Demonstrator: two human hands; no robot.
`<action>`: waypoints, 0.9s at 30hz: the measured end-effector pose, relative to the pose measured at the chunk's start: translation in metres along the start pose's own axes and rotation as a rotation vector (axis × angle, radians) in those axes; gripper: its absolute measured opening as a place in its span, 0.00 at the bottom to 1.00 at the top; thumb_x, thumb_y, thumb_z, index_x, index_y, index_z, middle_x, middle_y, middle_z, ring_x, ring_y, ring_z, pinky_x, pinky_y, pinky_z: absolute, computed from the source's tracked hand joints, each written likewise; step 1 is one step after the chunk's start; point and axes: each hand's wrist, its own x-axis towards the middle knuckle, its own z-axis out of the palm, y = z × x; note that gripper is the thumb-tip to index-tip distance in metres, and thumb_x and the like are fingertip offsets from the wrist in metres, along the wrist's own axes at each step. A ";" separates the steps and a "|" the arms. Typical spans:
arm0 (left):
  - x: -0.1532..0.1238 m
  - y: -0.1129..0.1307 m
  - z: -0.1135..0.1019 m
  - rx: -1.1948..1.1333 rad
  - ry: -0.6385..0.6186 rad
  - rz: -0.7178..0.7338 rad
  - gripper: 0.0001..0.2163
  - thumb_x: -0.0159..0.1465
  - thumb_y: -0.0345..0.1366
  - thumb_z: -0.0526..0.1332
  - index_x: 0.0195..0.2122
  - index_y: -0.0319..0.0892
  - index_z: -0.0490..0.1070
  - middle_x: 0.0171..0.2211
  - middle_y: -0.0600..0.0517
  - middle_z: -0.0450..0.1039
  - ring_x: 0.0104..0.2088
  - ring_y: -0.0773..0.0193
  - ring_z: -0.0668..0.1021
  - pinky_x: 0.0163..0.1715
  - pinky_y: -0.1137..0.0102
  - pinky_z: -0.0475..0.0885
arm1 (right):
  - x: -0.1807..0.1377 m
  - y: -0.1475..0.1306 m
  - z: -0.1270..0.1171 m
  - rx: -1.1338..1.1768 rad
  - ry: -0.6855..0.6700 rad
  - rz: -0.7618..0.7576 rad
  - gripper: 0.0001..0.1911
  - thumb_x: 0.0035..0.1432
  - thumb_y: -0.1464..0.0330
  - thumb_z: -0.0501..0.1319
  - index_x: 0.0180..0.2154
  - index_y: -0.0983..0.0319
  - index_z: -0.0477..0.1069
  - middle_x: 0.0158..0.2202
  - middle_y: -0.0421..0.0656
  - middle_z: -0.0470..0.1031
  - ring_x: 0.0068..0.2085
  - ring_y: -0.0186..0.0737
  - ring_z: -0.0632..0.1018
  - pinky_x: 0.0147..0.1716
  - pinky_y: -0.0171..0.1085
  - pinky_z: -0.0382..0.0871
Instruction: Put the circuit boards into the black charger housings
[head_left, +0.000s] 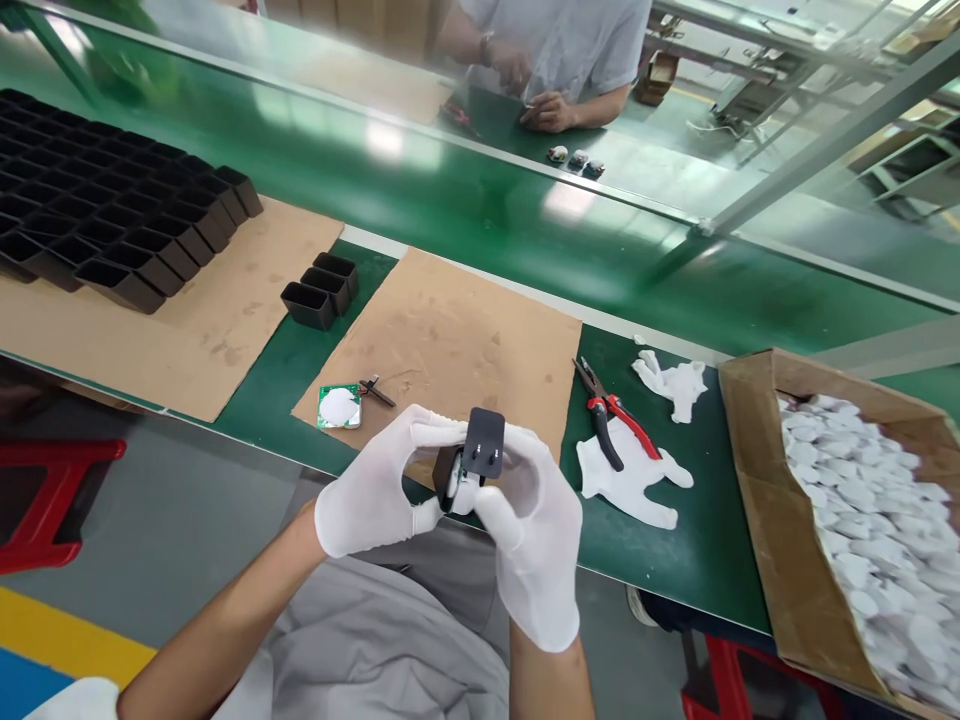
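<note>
Both my hands wear white gloves and meet at the table's front edge. My left hand (pixel 379 485) is closed around the side of a black plastic housing (pixel 444 472), tilted, with a white padded part (pixel 465 494) and a bit of green board showing at its opening. In my right hand (pixel 536 520) is a black cover plate with two metal pins (pixel 485 440), its face turned up toward me. The right thumb lies against the white part. Fingers hide much of the housing. Left of my hands, a green circuit board with a white pad (pixel 339 407) lies beside a short black cable (pixel 376 391).
Cardboard sheet (pixel 457 320) covers the table ahead. Red-and-black pliers (pixel 611 410) rest on a spare white glove (pixel 634 475). A carton (pixel 784 560) of white pieces stands right. Black boxes (pixel 319 300) stand left, with many more in rows. Behind a clear panel, another person works.
</note>
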 end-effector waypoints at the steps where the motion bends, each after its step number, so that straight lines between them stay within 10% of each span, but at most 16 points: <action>1: -0.001 -0.001 0.001 -0.014 0.005 0.007 0.38 0.57 0.16 0.65 0.67 0.54 0.68 0.57 0.45 0.71 0.59 0.48 0.78 0.58 0.50 0.80 | 0.003 -0.003 -0.001 0.060 0.001 0.062 0.09 0.66 0.62 0.69 0.48 0.52 0.81 0.45 0.41 0.82 0.47 0.46 0.81 0.48 0.44 0.75; 6: -0.001 -0.003 0.002 -0.135 0.053 0.032 0.37 0.57 0.16 0.65 0.66 0.50 0.69 0.56 0.45 0.69 0.59 0.49 0.79 0.56 0.53 0.82 | 0.011 -0.008 -0.001 0.249 -0.029 0.199 0.11 0.68 0.59 0.69 0.34 0.56 0.79 0.40 0.41 0.80 0.46 0.44 0.78 0.49 0.43 0.70; 27: -0.001 -0.005 0.001 -0.147 0.060 0.049 0.38 0.56 0.15 0.65 0.67 0.51 0.69 0.57 0.45 0.69 0.57 0.51 0.80 0.53 0.56 0.83 | 0.013 -0.002 0.007 0.442 -0.039 0.336 0.11 0.66 0.55 0.70 0.40 0.55 0.83 0.41 0.44 0.81 0.49 0.50 0.79 0.52 0.48 0.73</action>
